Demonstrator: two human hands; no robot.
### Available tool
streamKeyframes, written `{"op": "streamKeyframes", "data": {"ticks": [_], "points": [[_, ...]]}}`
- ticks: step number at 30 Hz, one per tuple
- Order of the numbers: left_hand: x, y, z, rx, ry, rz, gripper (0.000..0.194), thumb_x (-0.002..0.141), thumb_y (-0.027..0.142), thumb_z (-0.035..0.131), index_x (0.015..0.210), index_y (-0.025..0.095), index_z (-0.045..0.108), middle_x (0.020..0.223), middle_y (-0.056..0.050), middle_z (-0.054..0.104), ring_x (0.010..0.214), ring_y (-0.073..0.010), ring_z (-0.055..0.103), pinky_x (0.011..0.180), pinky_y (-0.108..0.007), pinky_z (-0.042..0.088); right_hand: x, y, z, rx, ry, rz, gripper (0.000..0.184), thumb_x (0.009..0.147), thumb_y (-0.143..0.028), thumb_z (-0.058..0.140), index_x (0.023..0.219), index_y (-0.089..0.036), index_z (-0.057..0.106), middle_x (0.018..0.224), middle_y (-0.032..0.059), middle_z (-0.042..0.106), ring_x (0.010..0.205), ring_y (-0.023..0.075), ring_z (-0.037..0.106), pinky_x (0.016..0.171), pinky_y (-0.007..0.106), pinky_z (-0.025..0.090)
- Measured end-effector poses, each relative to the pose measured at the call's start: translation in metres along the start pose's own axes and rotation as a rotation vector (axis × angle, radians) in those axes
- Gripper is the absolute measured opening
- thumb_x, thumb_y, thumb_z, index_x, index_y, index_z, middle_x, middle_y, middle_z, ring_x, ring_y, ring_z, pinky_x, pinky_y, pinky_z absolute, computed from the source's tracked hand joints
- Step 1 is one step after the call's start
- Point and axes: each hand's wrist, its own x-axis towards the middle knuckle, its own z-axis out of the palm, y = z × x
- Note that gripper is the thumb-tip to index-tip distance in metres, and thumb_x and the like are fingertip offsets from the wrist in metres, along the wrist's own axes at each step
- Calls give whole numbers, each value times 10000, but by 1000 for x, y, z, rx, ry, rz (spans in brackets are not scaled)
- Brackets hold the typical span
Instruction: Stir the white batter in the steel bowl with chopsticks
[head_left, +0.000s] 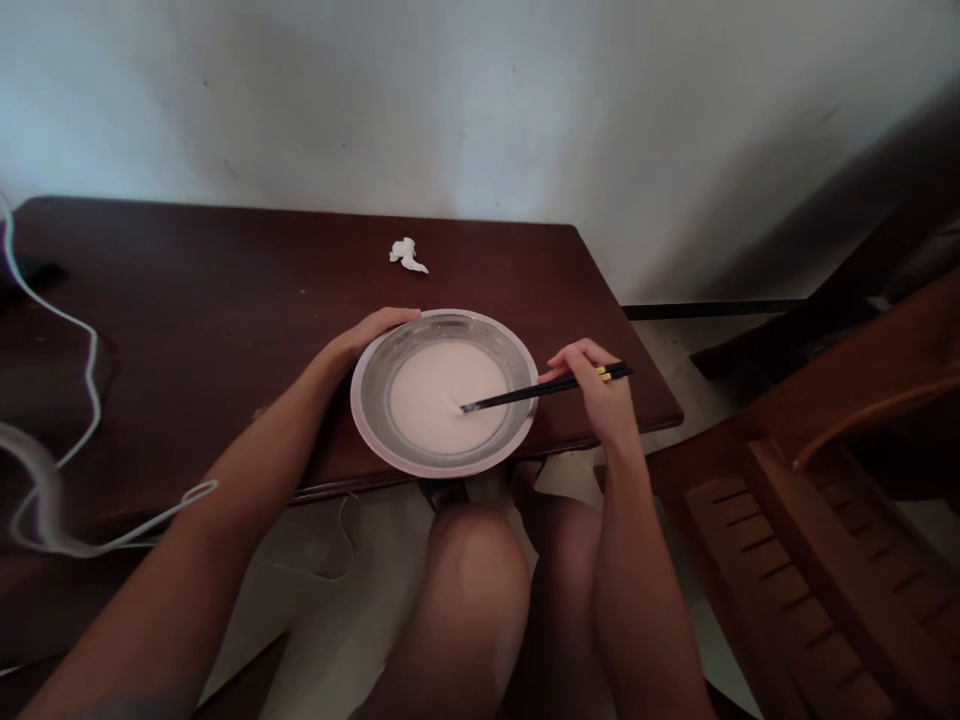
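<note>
A wide metal bowl (375, 420) stands at the front edge of the dark wooden table, its near rim jutting a little past the edge. Inside it lies a smooth, whitish liquid (435, 390). My left hand (379, 324) is wrapped round the bowl's far left rim; its fingertips are partly hidden behind the bowl. Black chopsticks (536, 390) with yellow bands are gripped in my right hand (592, 372), to the right of the bowl. Their tips dip into the liquid near its middle, and they slant down to the left over the right rim.
A crumpled white tissue (407, 254) lies on the table (225, 270) beyond the bowl. White cables (94, 370) loop over the left side, near a dark object (26, 275). Wooden slatted furniture (787, 540) is at the right. A pale wall (375, 110) rises behind the table.
</note>
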Motion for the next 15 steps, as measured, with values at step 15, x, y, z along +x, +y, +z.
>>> {"op": "streamKeyframes", "data": {"ticks": [15], "points": [[-4,1,4,-47,27,-54,312,742,511,754,775,203,798,741,-84,783,800,-282,730,799,-379,622,1,-1,13,-4,-246,-89,248,939,-340,624,747,-223,728,760,4,767,790,170,741,778,309,551]]}}
